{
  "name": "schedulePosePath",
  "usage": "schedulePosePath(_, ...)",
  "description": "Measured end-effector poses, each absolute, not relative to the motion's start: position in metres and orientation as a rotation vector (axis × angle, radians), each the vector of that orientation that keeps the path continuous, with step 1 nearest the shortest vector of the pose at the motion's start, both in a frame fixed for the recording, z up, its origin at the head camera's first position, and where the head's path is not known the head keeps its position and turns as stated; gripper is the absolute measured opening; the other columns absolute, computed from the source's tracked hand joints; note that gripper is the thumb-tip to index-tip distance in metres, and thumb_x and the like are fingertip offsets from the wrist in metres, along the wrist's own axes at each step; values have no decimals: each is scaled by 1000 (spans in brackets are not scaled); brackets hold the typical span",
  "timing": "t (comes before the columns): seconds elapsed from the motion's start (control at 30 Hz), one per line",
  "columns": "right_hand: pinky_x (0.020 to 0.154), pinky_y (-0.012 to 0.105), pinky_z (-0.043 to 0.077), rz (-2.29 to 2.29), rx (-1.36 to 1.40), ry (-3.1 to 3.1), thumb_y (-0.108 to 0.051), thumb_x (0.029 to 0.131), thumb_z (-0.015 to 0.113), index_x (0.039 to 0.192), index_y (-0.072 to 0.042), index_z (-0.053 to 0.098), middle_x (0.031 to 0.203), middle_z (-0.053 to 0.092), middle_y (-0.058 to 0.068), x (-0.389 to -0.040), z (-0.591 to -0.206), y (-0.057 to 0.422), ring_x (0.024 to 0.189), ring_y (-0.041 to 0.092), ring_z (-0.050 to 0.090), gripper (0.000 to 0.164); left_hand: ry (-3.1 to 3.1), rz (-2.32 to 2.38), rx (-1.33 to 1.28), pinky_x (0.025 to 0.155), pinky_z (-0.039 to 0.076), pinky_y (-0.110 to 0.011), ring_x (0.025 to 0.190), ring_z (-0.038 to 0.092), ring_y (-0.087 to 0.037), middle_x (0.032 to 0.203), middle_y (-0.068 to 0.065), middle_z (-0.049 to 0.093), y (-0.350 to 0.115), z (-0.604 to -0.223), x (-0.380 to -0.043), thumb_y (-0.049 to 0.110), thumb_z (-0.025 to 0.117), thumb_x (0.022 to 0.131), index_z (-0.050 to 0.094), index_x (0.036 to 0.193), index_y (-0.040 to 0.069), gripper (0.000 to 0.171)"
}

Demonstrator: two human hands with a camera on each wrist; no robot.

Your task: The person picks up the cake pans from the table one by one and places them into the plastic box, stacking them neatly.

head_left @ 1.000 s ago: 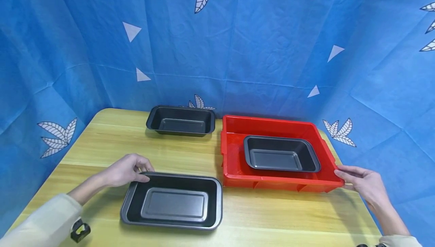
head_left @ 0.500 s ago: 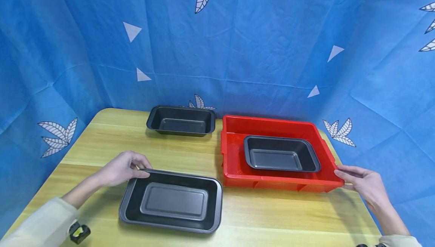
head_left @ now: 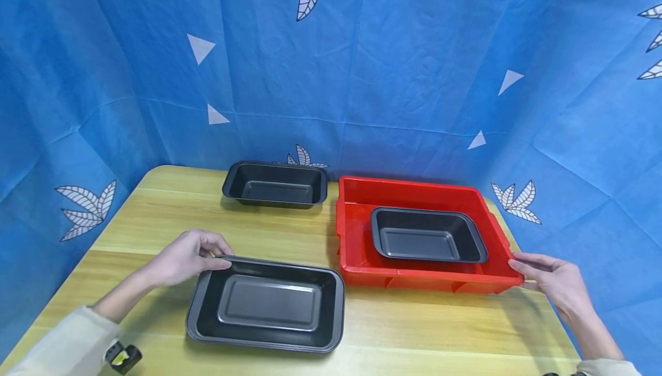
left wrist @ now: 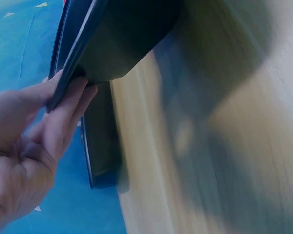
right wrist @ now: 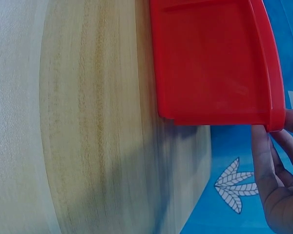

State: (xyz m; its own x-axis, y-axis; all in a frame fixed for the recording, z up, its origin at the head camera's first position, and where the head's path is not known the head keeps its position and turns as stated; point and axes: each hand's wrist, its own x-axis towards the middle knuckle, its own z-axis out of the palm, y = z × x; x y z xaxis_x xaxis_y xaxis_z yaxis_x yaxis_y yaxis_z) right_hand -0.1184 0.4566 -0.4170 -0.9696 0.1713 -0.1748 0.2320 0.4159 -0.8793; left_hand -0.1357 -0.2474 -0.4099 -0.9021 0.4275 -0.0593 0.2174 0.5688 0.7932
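Observation:
My left hand (head_left: 188, 258) pinches the back left corner of a dark loaf pan (head_left: 269, 302), thumb over the rim and fingers beneath it. The left wrist view shows this pan's underside (left wrist: 132, 44) raised off the wood, with a shadow below. At the far right, my right hand (head_left: 555, 281) grips the front right corner of a red plastic bin (head_left: 424, 281); thumb and fingers stand on either side of its rim (right wrist: 277, 117). Inside the bin lies a second dark loaf pan (head_left: 419, 242).
A third dark loaf pan (head_left: 276, 186) stands at the back of the wooden table (head_left: 414, 330), left of the bin. Blue patterned cloth (head_left: 403, 77) hangs behind the table and along both sides.
The pan in my left hand has lifted slightly at its back left corner and shifted a little to the right. My right hand and the red bin have stayed put.

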Motion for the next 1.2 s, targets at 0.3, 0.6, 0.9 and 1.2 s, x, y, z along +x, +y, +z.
schedulePosePath(0.3, 71, 22, 65, -1629, 365, 2587, -23, 98, 78, 104, -37, 82, 93, 73, -33, -119, -416, 456, 82, -8, 74, 16, 2571, 1256, 507, 65, 53, -22, 77, 69, -4, 90, -1, 79, -242, -401, -134, 17, 81, 93, 78, 103, 10, 13)
schedulePosePath(0.6, 71, 23, 65, -1675, 350, 2559, -20, 97, 78, 104, -34, 83, 93, 74, -31, -119, -416, 455, 82, -6, 75, 17, 2606, 1267, 524, 68, 55, -22, 78, 70, -3, 90, 0, 80, -236, -386, -137, 18, 81, 92, 78, 103, 11, 14)
schedulePosePath(0.9, 73, 21, 64, -1589, 359, 2599, -24, 98, 77, 107, -34, 82, 94, 71, -34, -119, -417, 457, 83, -8, 74, 14, 2668, 1268, 518, 67, 55, -22, 79, 71, -5, 92, -1, 80, -229, -365, -138, 17, 82, 92, 79, 104, 10, 14)
schedulePosePath(1.2, 73, 22, 65, -1578, 361, 2603, -25, 98, 77, 110, -32, 83, 94, 69, -35, -119, -415, 456, 84, -8, 73, 14, 2755, 1245, 442, 72, 56, -24, 85, 71, -12, 96, -1, 79, -217, -353, -146, 22, 82, 92, 80, 104, 14, 14)
